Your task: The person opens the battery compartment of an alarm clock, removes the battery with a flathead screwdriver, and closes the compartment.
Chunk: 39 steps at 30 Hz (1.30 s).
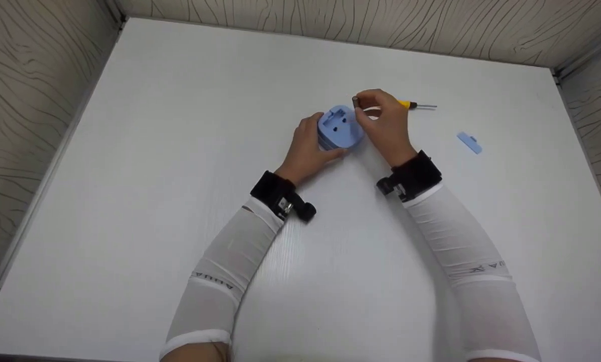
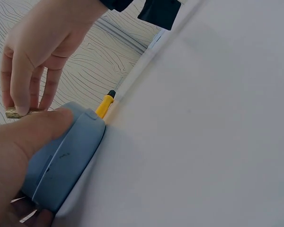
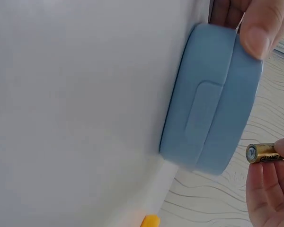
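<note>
A rounded light-blue plastic case (image 1: 349, 136) lies on the white table, its recessed battery compartment facing up. My left hand (image 1: 306, 151) grips it from the left, thumb along the near edge and fingers round the far side. Just above the case's right edge, my right hand (image 1: 390, 124) pinches a small battery (image 1: 356, 102) between thumb and fingers. In the right wrist view the battery (image 3: 263, 153) has a gold wrapper, with one metal end bare, and is apart from the case (image 3: 213, 99). The compartment's inside is too small to make out fully.
Behind the right hand lies a screwdriver (image 1: 413, 105) with a yellow handle, partly hidden by the hand. A small light-blue cover (image 1: 470, 143) with a tab rests farther right on the white table (image 1: 180, 125). Wood-patterned panels (image 1: 330, 17) border the table.
</note>
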Each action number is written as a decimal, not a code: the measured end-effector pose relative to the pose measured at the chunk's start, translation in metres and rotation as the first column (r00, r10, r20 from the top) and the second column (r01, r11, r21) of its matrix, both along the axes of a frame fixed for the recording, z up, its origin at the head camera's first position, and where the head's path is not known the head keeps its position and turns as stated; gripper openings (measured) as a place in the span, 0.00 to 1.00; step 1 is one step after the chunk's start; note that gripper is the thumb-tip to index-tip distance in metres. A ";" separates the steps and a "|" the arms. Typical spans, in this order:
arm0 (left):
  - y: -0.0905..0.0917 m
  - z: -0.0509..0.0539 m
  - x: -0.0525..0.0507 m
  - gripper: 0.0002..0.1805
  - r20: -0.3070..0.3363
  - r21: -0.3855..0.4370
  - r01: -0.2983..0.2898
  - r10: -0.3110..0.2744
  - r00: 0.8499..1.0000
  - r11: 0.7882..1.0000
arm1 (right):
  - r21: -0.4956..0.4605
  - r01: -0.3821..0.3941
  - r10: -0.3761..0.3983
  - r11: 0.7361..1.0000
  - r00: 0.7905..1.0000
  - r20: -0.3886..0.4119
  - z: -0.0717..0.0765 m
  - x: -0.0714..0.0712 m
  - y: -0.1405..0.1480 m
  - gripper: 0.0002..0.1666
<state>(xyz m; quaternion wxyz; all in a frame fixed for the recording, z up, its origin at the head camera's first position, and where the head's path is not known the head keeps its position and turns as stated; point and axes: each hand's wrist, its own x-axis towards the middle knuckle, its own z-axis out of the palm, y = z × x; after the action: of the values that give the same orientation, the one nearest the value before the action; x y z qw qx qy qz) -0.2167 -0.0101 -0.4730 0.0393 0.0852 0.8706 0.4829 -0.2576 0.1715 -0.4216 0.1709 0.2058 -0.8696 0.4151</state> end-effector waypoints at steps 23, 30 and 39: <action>-0.003 0.000 0.000 0.54 0.035 -0.011 -0.020 0.020 0.999 1.000 | 0.140 0.166 -0.178 0.976 0.981 0.081 -0.007 -0.019 0.060 0.16; -0.003 -0.002 -0.001 0.54 0.035 -0.006 -0.025 0.025 0.999 1.000 | 0.199 0.197 -0.226 0.960 0.965 0.134 -0.005 -0.020 0.072 0.16; -0.003 -0.002 0.000 0.54 0.044 0.000 -0.023 0.023 0.999 1.000 | 0.251 0.239 -0.291 0.938 0.937 0.194 0.003 -0.022 0.095 0.16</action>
<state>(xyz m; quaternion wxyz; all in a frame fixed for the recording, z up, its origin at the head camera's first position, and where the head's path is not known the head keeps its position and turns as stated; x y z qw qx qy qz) -0.2167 -0.0129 -0.4748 0.0528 0.0646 0.8703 0.4853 -0.2794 0.2669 -0.4181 0.1004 0.0550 -0.9444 0.3083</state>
